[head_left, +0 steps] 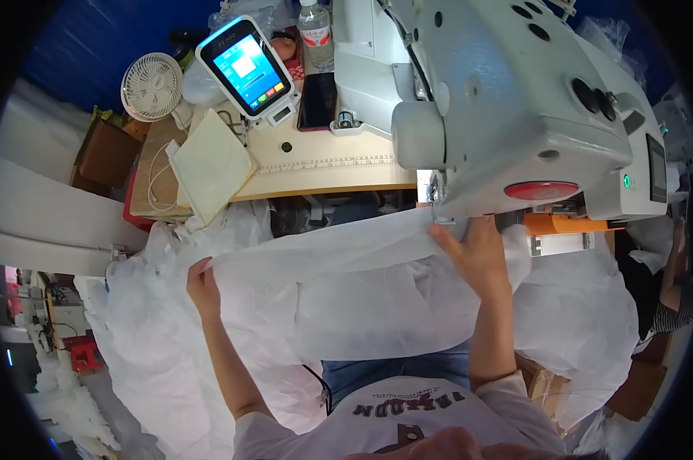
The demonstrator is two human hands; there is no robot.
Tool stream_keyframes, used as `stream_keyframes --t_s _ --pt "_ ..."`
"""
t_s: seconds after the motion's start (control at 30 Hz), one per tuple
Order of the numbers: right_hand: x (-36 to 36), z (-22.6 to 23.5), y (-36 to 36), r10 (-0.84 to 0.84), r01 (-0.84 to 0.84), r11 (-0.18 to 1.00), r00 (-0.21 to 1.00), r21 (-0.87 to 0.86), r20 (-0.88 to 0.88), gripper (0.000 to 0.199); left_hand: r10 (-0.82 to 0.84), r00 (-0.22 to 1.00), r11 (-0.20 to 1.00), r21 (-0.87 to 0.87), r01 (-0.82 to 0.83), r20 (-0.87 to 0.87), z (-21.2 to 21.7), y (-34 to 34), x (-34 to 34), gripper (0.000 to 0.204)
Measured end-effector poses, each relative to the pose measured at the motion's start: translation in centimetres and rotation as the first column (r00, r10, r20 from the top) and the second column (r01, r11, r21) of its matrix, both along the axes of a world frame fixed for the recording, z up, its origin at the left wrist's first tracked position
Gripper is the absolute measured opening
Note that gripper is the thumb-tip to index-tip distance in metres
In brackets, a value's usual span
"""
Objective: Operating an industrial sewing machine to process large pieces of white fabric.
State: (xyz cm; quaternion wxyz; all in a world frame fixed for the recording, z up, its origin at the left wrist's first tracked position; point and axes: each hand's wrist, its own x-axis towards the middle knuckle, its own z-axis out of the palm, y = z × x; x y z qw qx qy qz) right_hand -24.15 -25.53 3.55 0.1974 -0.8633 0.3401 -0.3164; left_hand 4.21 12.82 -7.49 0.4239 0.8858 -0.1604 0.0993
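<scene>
A length of thin white fabric stretches across my front, from my left side to the sewing machine. My left hand pinches the fabric's far left corner and holds it out. Close to the needle area, my right hand lies on the fabric with thumb and fingers spread, pressing it beside the presser foot. Some of its fingertips are hidden under the machine head. The rest of the fabric drapes over my lap.
On the wooden table stand a lit control screen, a phone, a water bottle and a small fan. A pale fabric-like sheet overhangs its front edge. White fabric piles lie around me. Another person's arm shows at far right.
</scene>
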Motion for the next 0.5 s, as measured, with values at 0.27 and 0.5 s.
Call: stream_keyframes --t_s 0.27,0.5 --pt "-13.8 -5.2 -6.6 -0.133 0.115 0.991 0.775 -0.069 -0.617 0.018 -0.388 0.433 0.875 -0.177 0.451 -0.813 3.8 -4.9 -2.7 0.008" --pt "-9.7 -1.5 -2.8 -0.308 0.314 0.946 0.948 -0.083 0.08 0.017 -0.436 0.842 0.9 -0.151 0.409 -0.317 4.9 -5.3 -1.8 0.01"
